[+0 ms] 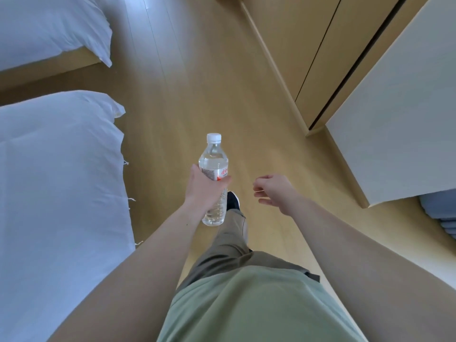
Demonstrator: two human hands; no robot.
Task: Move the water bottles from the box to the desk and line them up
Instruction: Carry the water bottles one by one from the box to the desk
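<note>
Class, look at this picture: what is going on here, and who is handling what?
A person is walking across a wooden floor between two white-sheeted beds and pale cabinets. The left hand holds a clear water bottle with a white cap, upright, its grip round the labelled middle. The right hand holds nothing, its fingers loosely curled. Neither the box nor a line of bottles is in view, so this bottle is not yet set down.

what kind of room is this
Probably a hotel room or a shared bedroom: two beds with white bedding, one nearer and one farther, a wood floor, and wardrobe doors.
</note>
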